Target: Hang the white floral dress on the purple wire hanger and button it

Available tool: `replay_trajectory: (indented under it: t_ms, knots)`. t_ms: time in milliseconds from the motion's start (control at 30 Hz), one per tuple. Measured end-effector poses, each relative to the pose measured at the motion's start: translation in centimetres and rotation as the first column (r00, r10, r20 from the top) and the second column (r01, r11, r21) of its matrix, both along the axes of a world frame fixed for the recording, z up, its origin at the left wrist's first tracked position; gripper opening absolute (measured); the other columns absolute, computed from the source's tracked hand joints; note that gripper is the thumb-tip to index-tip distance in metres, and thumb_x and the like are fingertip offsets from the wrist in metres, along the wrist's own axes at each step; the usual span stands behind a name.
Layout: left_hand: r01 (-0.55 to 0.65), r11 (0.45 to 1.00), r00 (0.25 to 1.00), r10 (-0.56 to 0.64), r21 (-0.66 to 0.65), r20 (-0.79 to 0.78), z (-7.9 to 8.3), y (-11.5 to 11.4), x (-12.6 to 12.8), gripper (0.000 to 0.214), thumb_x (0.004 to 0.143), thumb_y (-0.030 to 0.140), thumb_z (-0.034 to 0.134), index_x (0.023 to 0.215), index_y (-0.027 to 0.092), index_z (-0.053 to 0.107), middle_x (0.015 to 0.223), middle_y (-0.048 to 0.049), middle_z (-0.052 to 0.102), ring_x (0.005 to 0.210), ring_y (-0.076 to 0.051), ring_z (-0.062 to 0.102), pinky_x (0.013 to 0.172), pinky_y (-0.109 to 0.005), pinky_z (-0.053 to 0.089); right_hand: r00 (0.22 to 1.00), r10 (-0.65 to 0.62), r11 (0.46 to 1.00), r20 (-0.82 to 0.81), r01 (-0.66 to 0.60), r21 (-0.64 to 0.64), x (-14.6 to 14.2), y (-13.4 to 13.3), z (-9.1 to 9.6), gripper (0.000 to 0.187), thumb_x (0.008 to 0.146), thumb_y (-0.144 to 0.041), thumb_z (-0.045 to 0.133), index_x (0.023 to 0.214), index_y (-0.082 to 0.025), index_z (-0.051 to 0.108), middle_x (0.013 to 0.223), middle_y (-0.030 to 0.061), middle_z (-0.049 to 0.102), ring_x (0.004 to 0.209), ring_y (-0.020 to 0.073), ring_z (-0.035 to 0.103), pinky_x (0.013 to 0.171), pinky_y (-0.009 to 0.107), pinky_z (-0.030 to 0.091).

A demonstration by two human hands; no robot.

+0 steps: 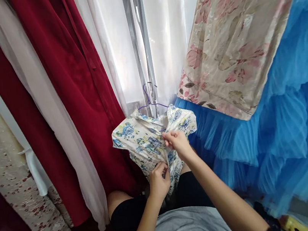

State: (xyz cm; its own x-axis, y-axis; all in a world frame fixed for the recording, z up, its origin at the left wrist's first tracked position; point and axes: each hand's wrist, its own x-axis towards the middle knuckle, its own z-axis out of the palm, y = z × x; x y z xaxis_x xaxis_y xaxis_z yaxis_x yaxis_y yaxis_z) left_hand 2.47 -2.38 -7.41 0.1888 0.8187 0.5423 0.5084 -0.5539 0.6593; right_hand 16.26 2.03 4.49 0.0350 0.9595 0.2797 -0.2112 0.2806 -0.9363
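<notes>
A white blouse with blue flowers (142, 138) hangs on a purple hanger (148, 100) in front of my lap. My right hand (176, 141) is closed on the blouse's front opening near the neckline, with the fingertips pinched on the cloth edge. Lower on the same front edge, my left hand (160, 178) pinches the fabric, its fingers curled. Any button or fastener under the fingertips is too small to make out. The lower part of the blouse falls between my legs and is partly hidden by my left hand.
Dark red garments (71, 85) and a pale pink one (43, 89) hang on the left. To the right hang a beige floral garment (228, 50) and a blue ruffled tulle dress (282, 123). A white curtain (168, 20) and metal poles (133, 37) stand behind the blouse.
</notes>
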Motion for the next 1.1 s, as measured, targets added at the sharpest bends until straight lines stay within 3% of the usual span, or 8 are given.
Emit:
replay_trajectory:
  t_ms: [200,367,467,567,700,867,1000,1100]
  knots:
    - [0.041,0.997,0.998,-0.043,-0.067,-0.036,-0.8,-1.6,0.3,0.013,0.085,0.011,0.054,0.08,0.022,0.059,0.08,-0.0039,0.062,0.073,-0.021,0.06,0.068,-0.03,0.043,0.997,-0.009,0.998,-0.076,0.014,0.065,-0.3,5.1,7.7,0.029,0.074,-0.036,0.075,0.058,-0.016,0.061,0.047,-0.0026,0.053,0.038,0.0045,0.03,0.037,0.021,0.018]
    - [0.074,0.994,0.997,-0.071,-0.078,0.043,-0.3,-0.2,-0.6,0.006,0.09,0.02,0.059,0.088,0.021,0.064,0.083,-0.0053,0.067,0.08,-0.023,0.065,0.075,-0.032,0.047,0.999,0.014,0.991,-0.053,-0.007,0.131,0.0,4.6,7.8,0.028,0.077,-0.041,0.073,0.068,-0.016,0.064,0.049,-0.0031,0.056,0.039,0.0051,0.033,0.038,0.021,0.021]
    - [0.07,0.997,0.982,-0.076,0.042,0.172,4.3,1.7,-1.2,0.02,0.096,0.026,0.058,0.115,0.022,0.064,0.093,-0.0058,0.07,0.088,-0.022,0.067,0.082,-0.032,0.05,1.0,-0.003,0.984,-0.01,0.005,0.175,0.1,3.4,6.7,0.029,0.08,-0.043,0.072,0.071,-0.017,0.062,0.047,-0.0033,0.055,0.038,0.0062,0.036,0.041,0.021,0.023]
    - [0.001,0.963,0.97,-0.066,0.269,0.233,11.5,3.8,-1.6,0.035,0.101,0.027,0.051,0.136,0.023,0.056,0.093,-0.0042,0.069,0.086,-0.02,0.066,0.086,-0.031,0.049,0.999,-0.021,0.974,0.03,0.014,0.226,0.0,2.3,6.4,0.029,0.083,-0.043,0.07,0.072,-0.019,0.06,0.047,-0.003,0.057,0.039,0.0071,0.038,0.042,0.022,0.025]
    - [0.086,0.911,0.996,-0.088,0.403,-0.014,19.1,6.4,-1.7,0.032,0.101,0.023,0.048,0.129,0.021,0.063,0.101,-0.0058,0.071,0.09,-0.021,0.067,0.086,-0.033,0.049,0.993,-0.021,0.947,0.114,-0.017,0.321,0.1,1.8,7.2,0.032,0.087,-0.047,0.069,0.074,-0.02,0.059,0.049,-0.0029,0.058,0.042,0.0087,0.042,0.045,0.023,0.031]
    - [0.072,0.9,0.988,-0.005,0.431,-0.154,21.4,7.2,-1.5,0.016,0.098,0.023,0.054,0.098,0.018,0.07,0.085,-0.0042,0.072,0.079,-0.021,0.067,0.077,-0.03,0.049,0.985,-0.057,0.927,0.161,-0.008,0.376,0.1,3.9,6.7,0.033,0.086,-0.047,0.067,0.07,-0.021,0.054,0.051,-0.0037,0.054,0.046,0.0101,0.044,0.048,0.024,0.031]
    - [-0.041,0.884,0.999,0.026,0.466,0.038,22.2,7.4,-2.9,0.016,0.099,0.029,0.056,0.097,0.017,0.067,0.083,-0.0029,0.072,0.079,-0.018,0.069,0.077,-0.028,0.05,0.951,-0.175,0.933,0.255,0.078,0.352,0.0,5.2,3.3,0.029,0.083,-0.04,0.065,0.066,-0.021,0.053,0.051,-0.0047,0.048,0.047,0.01,0.039,0.048,0.024,0.025]
    - [-0.225,0.859,0.95,0.088,0.459,0.3,23.1,9.7,-6.7,0.018,0.097,0.033,0.059,0.097,0.016,0.066,0.084,-0.0028,0.071,0.082,-0.017,0.068,0.079,-0.027,0.05,0.95,-0.142,0.96,0.277,0.064,0.273,-0.1,4.2,0.6,0.028,0.082,-0.04,0.064,0.064,-0.021,0.052,0.05,-0.0052,0.046,0.046,0.0099,0.036,0.047,0.024,0.024]
